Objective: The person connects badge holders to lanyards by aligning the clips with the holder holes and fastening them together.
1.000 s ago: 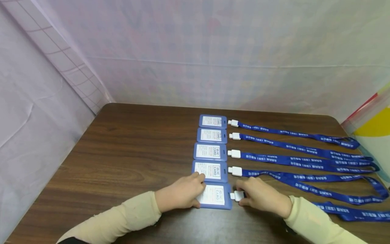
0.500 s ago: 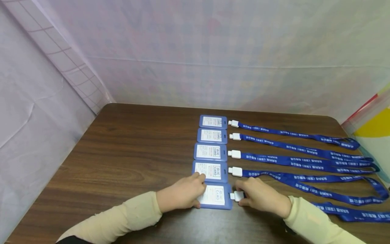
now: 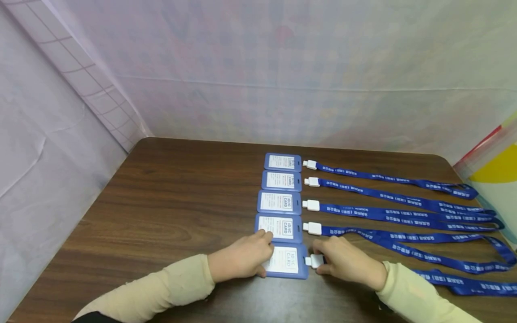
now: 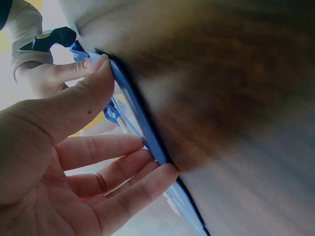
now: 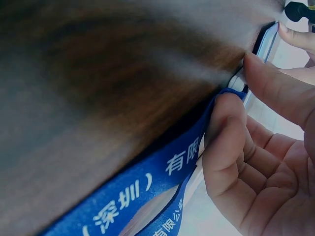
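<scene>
In the head view, my left hand [image 3: 244, 256] holds the left end of the nearest blue badge holder [image 3: 287, 261], which lies flat with a white ID card insert. The left wrist view shows thumb and fingers along the edges of this badge holder [image 4: 147, 130]. Just right of it, my right hand [image 3: 348, 261] pinches the white clip [image 3: 317, 261] of a blue lanyard, whose tip is close against the slotted end. Whether the tip touches the slot I cannot tell. The lanyard strap [image 5: 162, 179] runs out beneath the right hand with white printed characters.
Several more badge holders [image 3: 279, 202] line up behind the nearest one on the brown wooden table [image 3: 161, 197]. Each faces the white clip [image 3: 312, 205] of its own blue lanyard [image 3: 383, 211], stretched to the right. A pale cloth [image 3: 282, 80] hangs behind the table.
</scene>
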`<action>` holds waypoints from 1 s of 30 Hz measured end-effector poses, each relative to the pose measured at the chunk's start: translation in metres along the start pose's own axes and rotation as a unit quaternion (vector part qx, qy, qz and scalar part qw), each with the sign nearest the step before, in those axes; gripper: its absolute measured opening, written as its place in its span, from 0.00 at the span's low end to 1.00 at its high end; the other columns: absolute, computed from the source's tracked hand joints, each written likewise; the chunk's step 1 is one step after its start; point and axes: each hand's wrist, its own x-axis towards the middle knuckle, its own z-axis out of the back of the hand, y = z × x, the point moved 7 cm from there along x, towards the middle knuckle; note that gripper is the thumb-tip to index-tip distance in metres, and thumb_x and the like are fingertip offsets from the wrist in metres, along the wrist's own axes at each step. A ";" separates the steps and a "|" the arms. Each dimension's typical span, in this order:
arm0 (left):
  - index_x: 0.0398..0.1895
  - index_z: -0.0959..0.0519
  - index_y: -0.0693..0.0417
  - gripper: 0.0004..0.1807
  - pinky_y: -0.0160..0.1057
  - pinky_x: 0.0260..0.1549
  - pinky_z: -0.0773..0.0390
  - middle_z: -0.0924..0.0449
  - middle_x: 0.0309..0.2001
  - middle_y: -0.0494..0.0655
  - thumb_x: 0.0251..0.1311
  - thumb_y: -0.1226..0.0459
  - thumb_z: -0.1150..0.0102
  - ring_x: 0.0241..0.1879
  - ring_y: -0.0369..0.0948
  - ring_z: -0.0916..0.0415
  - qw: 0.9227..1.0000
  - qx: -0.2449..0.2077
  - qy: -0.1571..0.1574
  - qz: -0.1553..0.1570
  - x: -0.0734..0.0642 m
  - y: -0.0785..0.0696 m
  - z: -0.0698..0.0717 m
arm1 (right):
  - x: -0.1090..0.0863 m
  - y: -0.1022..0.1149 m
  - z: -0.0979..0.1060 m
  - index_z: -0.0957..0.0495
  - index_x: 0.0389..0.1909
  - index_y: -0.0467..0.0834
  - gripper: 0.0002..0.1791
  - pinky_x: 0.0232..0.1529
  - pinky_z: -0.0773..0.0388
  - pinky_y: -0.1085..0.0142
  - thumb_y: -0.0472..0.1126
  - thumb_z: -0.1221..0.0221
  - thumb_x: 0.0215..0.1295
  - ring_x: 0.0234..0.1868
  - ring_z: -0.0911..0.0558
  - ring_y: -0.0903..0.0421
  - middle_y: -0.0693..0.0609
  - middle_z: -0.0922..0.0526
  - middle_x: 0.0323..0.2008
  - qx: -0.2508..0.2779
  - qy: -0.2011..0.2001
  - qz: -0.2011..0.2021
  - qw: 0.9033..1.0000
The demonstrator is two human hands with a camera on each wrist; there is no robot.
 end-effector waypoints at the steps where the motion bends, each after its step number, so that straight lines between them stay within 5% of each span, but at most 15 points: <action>1: 0.34 0.20 0.57 0.25 0.28 0.26 0.28 0.32 0.31 0.44 0.39 0.48 0.31 0.31 0.37 0.37 1.000 0.000 0.000 -0.001 0.000 0.000 0.000 | 0.000 0.000 0.000 0.25 0.27 0.46 0.13 0.19 0.31 0.73 0.39 0.30 0.41 0.19 0.31 0.68 0.61 0.25 0.21 0.001 0.000 0.000 1.000; 11: 0.28 0.20 0.57 0.23 0.28 0.28 0.29 0.33 0.28 0.44 0.37 0.48 0.30 0.28 0.37 0.38 1.000 -0.002 -0.021 0.000 -0.002 0.000 0.000 | -0.002 0.000 0.001 0.26 0.26 0.45 0.14 0.17 0.32 0.74 0.38 0.30 0.40 0.18 0.31 0.68 0.60 0.26 0.19 0.004 -0.005 -0.001 1.000; 23: 0.23 0.21 0.54 0.23 0.35 0.15 0.27 0.26 0.22 0.46 0.31 0.46 0.28 0.23 0.40 0.27 0.996 -0.012 -0.013 0.091 -0.004 0.007 0.001 | -0.002 0.000 0.000 0.26 0.27 0.44 0.14 0.18 0.31 0.74 0.39 0.30 0.40 0.18 0.31 0.68 0.59 0.25 0.20 0.007 0.000 -0.003 1.000; 30: 0.20 0.23 0.53 0.21 0.35 0.15 0.27 0.25 0.20 0.46 0.32 0.49 0.27 0.20 0.40 0.27 0.995 -0.046 -0.013 0.082 -0.003 0.010 0.000 | -0.001 0.000 0.001 0.25 0.28 0.44 0.14 0.18 0.31 0.74 0.39 0.30 0.40 0.19 0.31 0.68 0.60 0.25 0.20 0.005 -0.001 -0.002 1.000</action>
